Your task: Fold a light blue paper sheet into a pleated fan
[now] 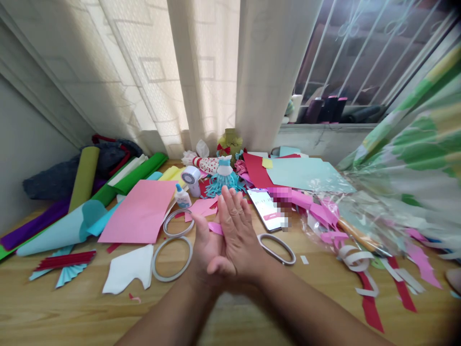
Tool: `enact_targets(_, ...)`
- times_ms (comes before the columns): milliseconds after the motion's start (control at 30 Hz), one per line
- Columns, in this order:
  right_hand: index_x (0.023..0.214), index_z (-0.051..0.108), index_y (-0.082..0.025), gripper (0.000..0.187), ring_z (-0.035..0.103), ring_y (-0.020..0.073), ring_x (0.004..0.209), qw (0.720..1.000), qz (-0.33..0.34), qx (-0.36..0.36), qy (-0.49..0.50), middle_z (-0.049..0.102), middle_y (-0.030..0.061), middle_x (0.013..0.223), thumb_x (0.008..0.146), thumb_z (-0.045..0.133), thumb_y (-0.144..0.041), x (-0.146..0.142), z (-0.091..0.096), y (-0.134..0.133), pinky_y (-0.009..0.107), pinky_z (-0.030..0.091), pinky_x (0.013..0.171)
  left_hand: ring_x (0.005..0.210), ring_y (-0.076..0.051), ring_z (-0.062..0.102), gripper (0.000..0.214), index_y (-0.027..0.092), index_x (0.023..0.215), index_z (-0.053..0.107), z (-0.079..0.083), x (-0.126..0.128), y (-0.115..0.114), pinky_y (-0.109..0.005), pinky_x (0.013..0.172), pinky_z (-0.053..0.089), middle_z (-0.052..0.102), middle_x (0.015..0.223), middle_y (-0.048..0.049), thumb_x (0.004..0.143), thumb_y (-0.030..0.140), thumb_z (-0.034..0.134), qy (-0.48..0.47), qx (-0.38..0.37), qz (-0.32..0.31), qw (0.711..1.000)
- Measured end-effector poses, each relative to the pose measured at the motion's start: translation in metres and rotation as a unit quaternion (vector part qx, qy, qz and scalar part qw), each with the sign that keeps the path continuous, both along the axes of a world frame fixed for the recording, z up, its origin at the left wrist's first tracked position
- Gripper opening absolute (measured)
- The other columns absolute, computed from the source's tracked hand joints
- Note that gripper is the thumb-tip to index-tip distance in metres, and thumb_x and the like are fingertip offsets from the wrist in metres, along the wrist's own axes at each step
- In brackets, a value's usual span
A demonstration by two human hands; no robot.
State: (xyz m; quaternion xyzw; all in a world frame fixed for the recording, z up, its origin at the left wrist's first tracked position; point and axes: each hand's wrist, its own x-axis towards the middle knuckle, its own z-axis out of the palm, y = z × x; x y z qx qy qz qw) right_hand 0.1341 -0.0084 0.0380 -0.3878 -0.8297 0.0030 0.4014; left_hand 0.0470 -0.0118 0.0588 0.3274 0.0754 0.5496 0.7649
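My left hand [207, 252] and my right hand [237, 230] are pressed palm to palm above the near middle of the table. Between the palms a small pink paper piece [215, 228] is caught, one end showing beside the left thumb; the rest is hidden. The right hand's fingers lie straight and together over the left palm. Just left of the hands are two grey tape rings [172, 259] and a white glue bottle [183, 196] with a blue cap. An oval grey ring [276, 249] rests beside my right wrist.
A phone [266, 209] lies beyond my right hand. Pink sheet [139, 211], white cut piece [128, 269] and rolled coloured papers [84, 180] spread leftward. A blue fringed paper figure [225, 178] stands behind. Paper scraps and clear plastic [360, 216] cover the right side.
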Motion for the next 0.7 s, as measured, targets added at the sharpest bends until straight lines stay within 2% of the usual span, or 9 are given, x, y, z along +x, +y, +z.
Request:
enact_targets(67, 0.148, -0.001, -0.02, 0.099, 0.006, 0.0327, 0.141, 0.995, 0.028, -0.023, 0.097, 0.005, 0.0117, 0.156, 0.073, 0.014, -0.083, 0.011, 0.008, 0.003, 0.056, 0.006, 0.111, 0.142, -0.023, 0.01, 0.091, 0.024, 0.143, 0.031, 0.006, -0.006, 0.001, -0.04, 0.116, 0.011, 0.028, 0.151, -0.0026, 0.075, 0.08, 0.007, -0.003, -0.019, -0.011, 1.0)
enact_targets(133, 0.147, 0.011, -0.023, 0.09, 0.017, 0.0308, 0.14, 0.962, 0.011, -0.063, 0.265, 0.016, 0.0099, 0.154, 0.078, 0.021, -0.079, 0.024, 0.016, 0.009, 0.053, 0.016, 0.111, 0.141, -0.026, 0.016, 0.096, 0.02, 0.143, 0.031, 0.014, -0.013, 0.003, -0.042, 0.115, 0.014, 0.033, 0.149, -0.0077, 0.072, 0.082, 0.01, -0.009, -0.031, -0.01, 0.999)
enact_targets(200, 0.142, 0.027, -0.023, 0.073, 0.04, 0.0283, 0.128, 0.893, -0.012, -0.171, 0.415, 0.038, 0.012, 0.143, 0.084, 0.035, -0.067, 0.035, 0.022, 0.015, 0.048, 0.034, 0.103, 0.14, -0.028, 0.02, 0.101, 0.017, 0.144, 0.028, 0.021, -0.02, 0.006, -0.044, 0.114, 0.017, 0.033, 0.148, -0.0111, 0.071, 0.083, 0.008, -0.017, -0.035, 0.008, 0.999)
enact_targets(267, 0.134, 0.039, -0.022, 0.061, 0.06, 0.0247, 0.102, 0.812, 0.03, -0.338, 0.475, 0.059, 0.0121, 0.12, 0.083, 0.051, -0.054, 0.037, 0.024, 0.019, 0.042, 0.048, 0.084, 0.139, -0.029, 0.022, 0.104, 0.015, 0.144, 0.026, 0.027, -0.025, 0.008, -0.045, 0.113, 0.02, 0.034, 0.148, -0.0134, 0.069, 0.084, 0.005, -0.021, -0.035, 0.023, 0.999)
enact_targets(333, 0.13, 0.042, -0.022, 0.063, 0.064, 0.0195, 0.078, 0.745, 0.104, -0.452, 0.479, 0.067, 0.0065, 0.094, 0.076, 0.067, -0.042, 0.032, 0.023, 0.019, 0.033, 0.05, 0.068, 0.139, -0.029, 0.023, 0.106, 0.014, 0.145, 0.025, 0.03, -0.029, 0.011, -0.044, 0.112, 0.022, 0.035, 0.146, -0.0145, 0.068, 0.084, 0.004, -0.018, -0.037, 0.037, 0.998)
enact_targets(400, 0.128, 0.043, -0.024, 0.07, 0.061, 0.015, 0.066, 0.72, 0.138, -0.46, 0.501, 0.067, 0.0, 0.079, 0.067, 0.077, -0.031, 0.023, 0.02, 0.016, 0.027, 0.047, 0.061, 0.139, -0.029, 0.023, 0.107, 0.015, 0.145, 0.025, 0.031, -0.03, 0.012, -0.043, 0.113, 0.022, 0.037, 0.145, -0.0141, 0.066, 0.085, 0.005, -0.011, -0.034, 0.048, 0.998)
enact_targets(567, 0.128, 0.041, -0.025, 0.071, 0.06, 0.0138, 0.067, 0.712, 0.119, -0.412, 0.556, 0.065, -0.0023, 0.076, 0.066, 0.078, -0.027, 0.008, 0.014, 0.01, 0.027, 0.048, 0.064, 0.141, -0.029, 0.016, 0.113, 0.016, 0.144, 0.027, 0.022, -0.027, 0.013, -0.043, 0.113, 0.02, 0.036, 0.146, -0.013, 0.06, 0.089, 0.006, -0.005, -0.026, 0.038, 0.999)
enact_targets(633, 0.13, 0.04, -0.026, 0.069, 0.061, 0.0152, 0.068, 0.757, 0.091, -0.389, 0.517, 0.064, -0.002, 0.076, 0.07, 0.075, -0.031, 0.009, 0.014, 0.01, 0.03, 0.05, 0.066, 0.141, -0.03, 0.013, 0.114, 0.017, 0.144, 0.026, 0.017, -0.024, 0.013, -0.044, 0.114, 0.019, 0.034, 0.147, -0.0124, 0.058, 0.091, 0.012, -0.002, -0.028, 0.008, 1.0)
enact_targets(700, 0.132, 0.039, -0.025, 0.066, 0.062, 0.0183, 0.077, 0.84, 0.011, -0.301, 0.45, 0.064, 0.0014, 0.085, 0.075, 0.069, -0.035, 0.013, 0.015, 0.009, 0.037, 0.051, 0.073, 0.141, -0.03, 0.013, 0.114, 0.016, 0.144, 0.026, 0.012, -0.022, 0.012, -0.043, 0.114, 0.019, 0.032, 0.148, -0.0127, 0.059, 0.09, 0.015, -0.004, -0.031, -0.007, 0.999)
